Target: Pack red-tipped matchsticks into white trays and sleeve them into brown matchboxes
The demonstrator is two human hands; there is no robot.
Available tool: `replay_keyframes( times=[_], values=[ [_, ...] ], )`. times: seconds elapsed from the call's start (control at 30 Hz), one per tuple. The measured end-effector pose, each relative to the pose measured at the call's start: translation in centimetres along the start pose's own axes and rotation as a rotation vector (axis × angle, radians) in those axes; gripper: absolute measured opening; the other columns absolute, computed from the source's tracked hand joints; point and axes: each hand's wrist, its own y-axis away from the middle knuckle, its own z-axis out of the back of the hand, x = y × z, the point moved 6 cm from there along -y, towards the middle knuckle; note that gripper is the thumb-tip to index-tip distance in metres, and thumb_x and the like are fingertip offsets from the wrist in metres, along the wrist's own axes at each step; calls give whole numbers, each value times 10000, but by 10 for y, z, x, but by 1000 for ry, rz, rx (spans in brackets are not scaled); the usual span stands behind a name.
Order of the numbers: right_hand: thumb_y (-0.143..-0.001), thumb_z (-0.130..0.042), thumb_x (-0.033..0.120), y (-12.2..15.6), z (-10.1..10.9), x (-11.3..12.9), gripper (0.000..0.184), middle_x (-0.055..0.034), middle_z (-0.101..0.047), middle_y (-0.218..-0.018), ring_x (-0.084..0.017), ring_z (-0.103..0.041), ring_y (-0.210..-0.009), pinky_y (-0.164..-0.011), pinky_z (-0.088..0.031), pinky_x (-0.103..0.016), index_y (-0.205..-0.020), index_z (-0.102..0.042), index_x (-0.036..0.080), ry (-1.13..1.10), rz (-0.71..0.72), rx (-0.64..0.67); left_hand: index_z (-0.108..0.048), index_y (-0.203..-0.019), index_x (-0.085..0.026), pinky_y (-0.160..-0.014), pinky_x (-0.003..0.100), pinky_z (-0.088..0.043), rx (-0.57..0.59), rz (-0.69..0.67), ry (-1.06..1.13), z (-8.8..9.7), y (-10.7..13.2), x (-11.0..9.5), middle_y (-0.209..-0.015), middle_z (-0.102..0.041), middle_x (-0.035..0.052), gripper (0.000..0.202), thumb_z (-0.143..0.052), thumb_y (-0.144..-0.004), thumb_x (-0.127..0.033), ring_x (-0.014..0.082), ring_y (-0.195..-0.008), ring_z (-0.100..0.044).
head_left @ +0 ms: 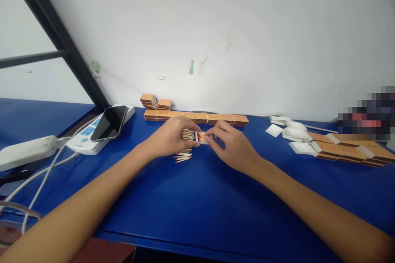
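My left hand is closed around a bundle of matchsticks, its fingertips at a small white matchbox tray. My right hand pinches that tray from the right side, and red match heads show inside it. Both hands meet above the blue table, near its middle. A few loose matchsticks with red tips lie on the table just below my left hand.
A row of orange matchboxes lines the wall, with two short stacks behind it. White trays and orange sleeves lie at right. A phone rests on a power strip at left, cables trailing.
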Motion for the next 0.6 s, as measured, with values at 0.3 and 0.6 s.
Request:
replay_keyframes(
  times=[0.3,0.6],
  values=[
    [-1013,-579,234,-1,1,-4,118,-47,-609,-918,-167,-582,-763,-689,-457,-312,-958,-678,200,-5,-71,-2,-766,-1094,-194,-858,380,-530,4,7,-2,-1,0,0,-1041,-776,65,294,-851,-819,-249,234,-963,-700],
    [-984,-615,221,-2,5,-2,93,-37,-608,-882,-156,-564,-726,-669,-439,-308,-910,-663,191,25,-70,-91,-770,-1102,-202,-856,364,-529,26,14,13,-3,0,-2,-1056,-775,62,289,-845,-831,-268,230,-963,-705]
  ],
)
